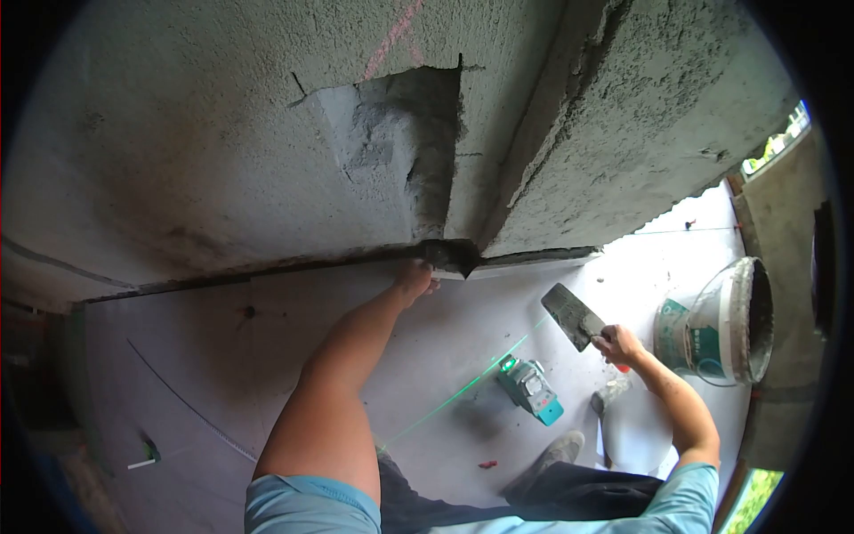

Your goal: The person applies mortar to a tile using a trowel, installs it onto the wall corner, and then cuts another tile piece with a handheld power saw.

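Note:
My left hand (415,283) reaches to the foot of the grey wall, at the edge of the white floor sheet (329,329) beside a dark hole (454,256). Its fingers are bent and closed; whatever they pinch is hidden. Above it, a recess (382,133) is cut into the rough wall. Out to the right, my right hand (618,344) grips the handle of a flat plastering trowel (569,313), its blade smeared with grey mortar and raised above the floor. A laser level (531,390) stands on the sheet between my arms, casting a green line.
A mortar-stained bucket (716,325) stands at the right. A thin dark strip (182,396) lies on the sheet at left, near a small green-and-white item (147,452). A red scrap (487,464) lies by my shoe (551,458). A concrete projection (658,116) juts out at upper right.

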The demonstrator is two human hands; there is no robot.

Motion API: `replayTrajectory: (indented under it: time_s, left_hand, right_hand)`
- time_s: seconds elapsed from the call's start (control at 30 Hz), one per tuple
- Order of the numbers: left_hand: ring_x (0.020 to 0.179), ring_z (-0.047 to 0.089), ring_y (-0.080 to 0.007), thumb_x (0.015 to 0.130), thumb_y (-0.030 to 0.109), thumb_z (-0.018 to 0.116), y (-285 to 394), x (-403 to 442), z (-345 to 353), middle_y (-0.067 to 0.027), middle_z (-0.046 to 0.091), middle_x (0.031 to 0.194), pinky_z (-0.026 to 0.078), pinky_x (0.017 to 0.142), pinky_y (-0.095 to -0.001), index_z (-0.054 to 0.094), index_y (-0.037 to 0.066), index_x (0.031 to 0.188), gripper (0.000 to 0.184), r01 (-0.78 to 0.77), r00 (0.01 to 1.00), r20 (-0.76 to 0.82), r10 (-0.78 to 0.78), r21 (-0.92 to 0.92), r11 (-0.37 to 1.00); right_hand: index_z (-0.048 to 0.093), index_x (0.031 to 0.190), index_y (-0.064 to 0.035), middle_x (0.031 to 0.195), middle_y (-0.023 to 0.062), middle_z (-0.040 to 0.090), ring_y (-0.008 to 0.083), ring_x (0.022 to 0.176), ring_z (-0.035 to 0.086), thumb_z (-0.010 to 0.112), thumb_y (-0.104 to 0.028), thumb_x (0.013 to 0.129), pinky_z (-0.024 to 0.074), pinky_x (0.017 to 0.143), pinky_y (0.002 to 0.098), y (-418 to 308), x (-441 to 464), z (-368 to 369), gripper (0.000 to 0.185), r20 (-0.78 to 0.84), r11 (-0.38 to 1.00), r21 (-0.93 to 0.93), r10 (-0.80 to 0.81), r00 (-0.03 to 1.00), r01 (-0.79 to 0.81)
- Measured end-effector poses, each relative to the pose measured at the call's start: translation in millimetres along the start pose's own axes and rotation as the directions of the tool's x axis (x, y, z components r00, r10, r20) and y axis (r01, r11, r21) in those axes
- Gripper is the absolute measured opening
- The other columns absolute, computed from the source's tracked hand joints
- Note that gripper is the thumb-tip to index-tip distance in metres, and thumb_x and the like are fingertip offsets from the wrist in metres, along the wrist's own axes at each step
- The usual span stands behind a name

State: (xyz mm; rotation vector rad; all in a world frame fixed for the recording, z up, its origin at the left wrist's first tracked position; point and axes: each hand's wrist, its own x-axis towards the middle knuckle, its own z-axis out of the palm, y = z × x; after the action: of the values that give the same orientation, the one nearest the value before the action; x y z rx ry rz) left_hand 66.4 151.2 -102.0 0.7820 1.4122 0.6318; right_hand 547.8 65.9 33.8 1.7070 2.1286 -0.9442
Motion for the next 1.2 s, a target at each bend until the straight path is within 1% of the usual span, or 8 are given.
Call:
replayTrajectory:
  time_s: [0.1,0.2,0.3,0.53,0.77,0.8,0.93,1.2]
  left_hand:
    - [0.080,0.068,-0.0189,0.102,0.022,0.035,-14,14,-5,-0.0117,0.065,0.097,0.055,0.071,-0.0324,0.052,-0.001,0.118,0.033,-0.018,1.000,-0.005,0.018,-0.065,0.998]
    - [0.081,0.068,-0.0191,0.102,0.022,0.035,-14,5,-17,-0.0129,0.064,0.101,0.055,0.072,-0.0316,0.051,0.000,0.121,0.034,-0.015,0.996,-0.085,0.007,-0.089,0.996]
    - [0.082,0.067,-0.0186,0.101,0.021,0.037,-3,-29,-39,-0.0141,0.063,0.107,0.055,0.074,-0.0316,0.052,-0.002,0.123,0.035,-0.025,0.995,-0.095,0.019,-0.055,0.998]
    - [0.086,0.066,-0.0196,0.100,0.021,0.043,33,-143,-81,-0.0140,0.064,0.110,0.055,0.076,-0.0321,0.055,-0.006,0.121,0.036,-0.092,0.959,0.251,0.128,-0.151,0.984]
    - [0.091,0.068,-0.0213,0.101,0.022,0.047,123,-213,-11,-0.0133,0.066,0.113,0.057,0.079,-0.0347,0.055,-0.004,0.124,0.036,-0.172,0.785,0.507,0.357,-0.375,0.911]
    - [0.091,0.068,-0.0217,0.101,0.022,0.047,133,-216,9,-0.0127,0.066,0.114,0.057,0.080,-0.0353,0.056,-0.003,0.124,0.035,-0.199,0.765,0.517,0.384,-0.377,0.905]
    - [0.096,0.069,-0.0237,0.102,0.015,0.043,164,-219,101,-0.0138,0.066,0.113,0.056,0.086,-0.0380,0.055,0.000,0.122,0.028,-0.130,0.743,0.533,0.405,-0.480,0.868]
    - [0.101,0.066,-0.0254,0.101,0.016,0.042,180,-190,263,-0.0136,0.065,0.115,0.054,0.090,-0.0398,0.053,0.002,0.123,0.028,-0.250,0.775,0.424,0.468,-0.474,0.844]
  right_hand:
    - [0.063,0.080,0.0034,0.064,0.0131,0.065,0.0215,0.059,0.069,0.060,-0.028,0.093,0.0543,0.056,0.0357,-14,-1,-4,0.034,0.032,0.972,0.122,0.198,0.980,-0.201]
    - [0.063,0.080,0.0038,0.064,0.0127,0.065,0.0216,0.058,0.069,0.060,-0.028,0.092,0.0542,0.055,0.0356,-15,-7,-5,0.035,-0.002,0.998,0.047,0.031,1.000,-0.031]
    - [0.063,0.079,0.0041,0.063,0.0128,0.065,0.0218,0.057,0.068,0.060,-0.029,0.092,0.0541,0.054,0.0356,-23,-9,-7,0.035,0.023,0.961,0.178,0.210,0.977,-0.211]
    - [0.064,0.076,0.0014,0.059,0.0137,0.063,0.0238,0.055,0.066,0.060,-0.034,0.088,0.0526,0.058,0.0374,-36,-37,-22,0.037,-0.023,0.968,0.188,0.171,0.985,-0.164]
    - [0.062,0.078,0.0060,0.062,0.0201,0.059,0.0275,0.058,0.063,0.063,-0.032,0.084,0.0495,0.058,0.0406,-62,-99,-77,0.039,-0.151,0.984,0.176,0.025,0.988,0.002]
    - [0.064,0.082,0.0052,0.067,0.0169,0.062,0.0228,0.058,0.062,0.062,-0.029,0.087,0.0503,0.056,0.0370,-65,-113,-85,0.035,-0.084,0.936,0.339,0.135,0.987,-0.099]
    - [0.064,0.090,0.0030,0.072,0.0087,0.063,0.0151,0.058,0.062,0.057,-0.024,0.093,0.0506,0.054,0.0295,-68,-167,-63,0.028,-0.246,0.526,0.847,0.256,0.935,0.079]
    - [0.059,0.104,0.0048,0.081,0.0097,0.062,0.0153,0.066,0.060,0.053,-0.020,0.096,0.0510,0.062,0.0289,-44,-197,4,0.027,-0.422,0.077,0.897,0.444,0.790,0.436]
